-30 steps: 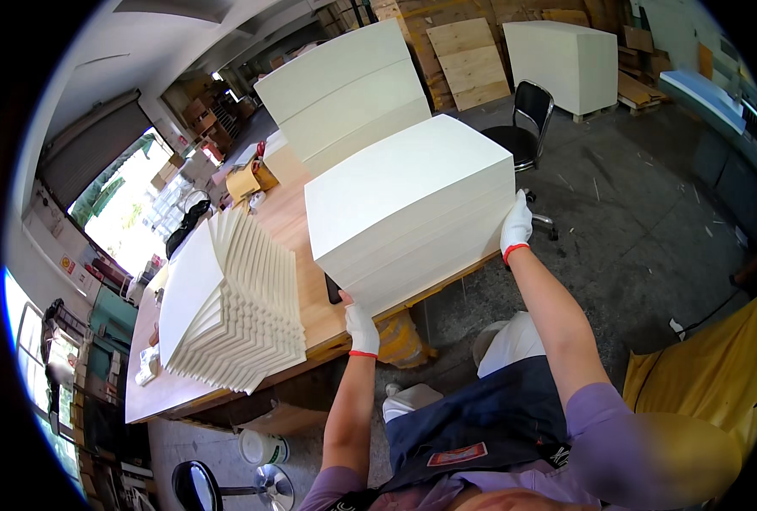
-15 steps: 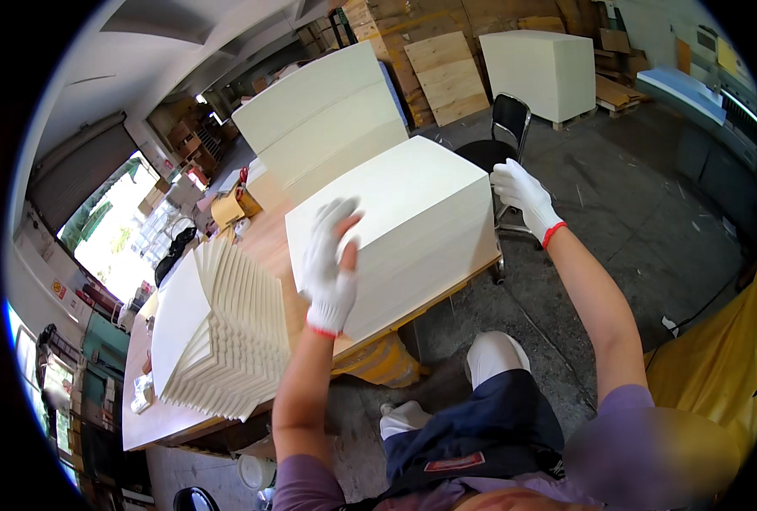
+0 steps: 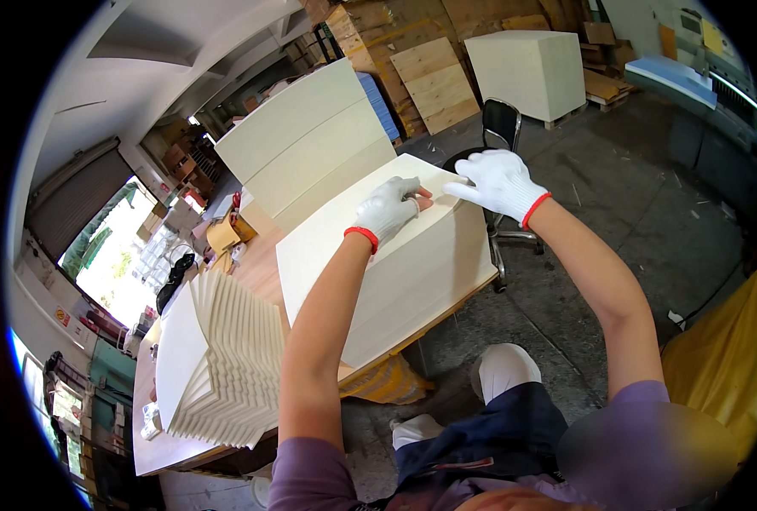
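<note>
A tall block of stacked cream-white sheets [image 3: 395,281] stands on the wooden table [image 3: 246,277] in front of me. My left hand [image 3: 387,209], in a white glove with a red cuff and some bare fingertips, is over the top near the front edge. Its fingers are stretched out with nothing visible in them. At the block's right corner is my right hand [image 3: 502,183], gloved the same way. Thumb and fingers are apart there, and I cannot tell whether they touch the top sheet. To the left lies a fanned, stepped pile of sheets [image 3: 233,349].
Behind the block rises another large sheet stack [image 3: 310,140]. A black chair [image 3: 502,123] stands close to the table's right end. Farther back, a big white stack [image 3: 527,77] rests on a pallet. A yellow cover [image 3: 728,332] hangs at right.
My left hand has moved right and forward from the block's near side to above its top. My right hand has come in left to the block's right corner. The view has shifted slightly.
</note>
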The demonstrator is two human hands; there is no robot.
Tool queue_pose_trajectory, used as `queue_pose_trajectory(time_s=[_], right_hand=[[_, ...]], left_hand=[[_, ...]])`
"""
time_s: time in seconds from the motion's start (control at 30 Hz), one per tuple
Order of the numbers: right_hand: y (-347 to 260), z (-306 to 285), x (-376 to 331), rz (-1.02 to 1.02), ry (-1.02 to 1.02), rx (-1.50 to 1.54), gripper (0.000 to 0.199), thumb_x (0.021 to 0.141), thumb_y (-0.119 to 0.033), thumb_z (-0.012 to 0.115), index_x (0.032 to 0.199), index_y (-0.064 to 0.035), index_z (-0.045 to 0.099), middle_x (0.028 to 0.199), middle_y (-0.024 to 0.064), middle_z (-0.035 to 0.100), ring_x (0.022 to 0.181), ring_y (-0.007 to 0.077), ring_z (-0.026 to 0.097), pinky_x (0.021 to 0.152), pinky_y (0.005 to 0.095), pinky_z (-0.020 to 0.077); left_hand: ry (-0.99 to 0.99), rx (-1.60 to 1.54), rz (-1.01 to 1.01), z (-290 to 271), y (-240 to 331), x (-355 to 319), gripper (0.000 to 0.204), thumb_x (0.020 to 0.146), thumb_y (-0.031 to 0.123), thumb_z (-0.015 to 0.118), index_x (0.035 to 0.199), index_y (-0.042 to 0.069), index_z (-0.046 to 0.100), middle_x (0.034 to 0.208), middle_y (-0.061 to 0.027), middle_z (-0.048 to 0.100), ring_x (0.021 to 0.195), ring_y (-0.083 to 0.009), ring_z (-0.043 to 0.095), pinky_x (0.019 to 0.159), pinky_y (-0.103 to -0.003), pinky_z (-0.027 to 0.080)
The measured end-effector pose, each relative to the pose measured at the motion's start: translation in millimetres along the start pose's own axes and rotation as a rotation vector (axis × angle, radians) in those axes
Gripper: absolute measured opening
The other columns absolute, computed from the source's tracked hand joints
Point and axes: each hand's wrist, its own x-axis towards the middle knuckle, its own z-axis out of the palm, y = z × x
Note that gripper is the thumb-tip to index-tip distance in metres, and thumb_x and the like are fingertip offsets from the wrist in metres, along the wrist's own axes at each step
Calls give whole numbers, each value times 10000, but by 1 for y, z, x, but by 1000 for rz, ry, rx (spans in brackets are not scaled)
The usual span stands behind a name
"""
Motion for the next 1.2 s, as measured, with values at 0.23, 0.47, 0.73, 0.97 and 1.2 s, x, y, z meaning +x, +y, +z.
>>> queue_pose_trajectory(time_s=[0.23, 0.47, 0.73, 0.97, 1.2], right_hand=[[-20, 10, 20, 558, -183, 801, 499, 975, -541, 495, 826, -66, 520, 717, 46, 557, 676, 194, 566, 662, 326, 445], [-25, 28, 3, 675, 46, 854, 524, 994, -519, 426, 906, -31, 593, 792, 172, 606, 790, 354, 606, 729, 411, 451], [-33, 27, 0, 634, 133, 862, 503, 1014, -480, 397, 881, -28, 575, 803, 202, 607, 830, 407, 595, 739, 453, 443], [-36, 27, -2, 650, 117, 835, 519, 1012, -497, 406, 860, -22, 549, 768, 208, 578, 810, 417, 584, 726, 456, 438], [-30, 34, -1, 591, 181, 794, 512, 1010, -491, 417, 876, -14, 544, 790, 212, 576, 822, 423, 577, 717, 459, 433]], left_hand=[[77, -57, 150, 18, -18, 1, 260, 921, 190, 590, 1153, 112, 677, 1087, -115, 657, 997, -242, 640, 887, -354, 488], [13, -390, 91, 12, -5, 0, 307, 912, 77, 651, 1212, 24, 611, 1159, -116, 683, 1046, -168, 623, 902, -305, 496], [20, -377, 78, 17, -8, 1, 421, 861, 105, 744, 1235, 25, 568, 1133, -114, 684, 942, -147, 637, 771, -295, 527], [114, -387, 151, 15, -3, -8, 375, 922, 116, 630, 1291, 78, 576, 944, -83, 669, 834, -127, 602, 709, -291, 501], [41, -203, 64, 10, 8, -10, 294, 923, 164, 633, 1213, 120, 654, 795, -45, 633, 713, -113, 559, 688, -299, 480]])
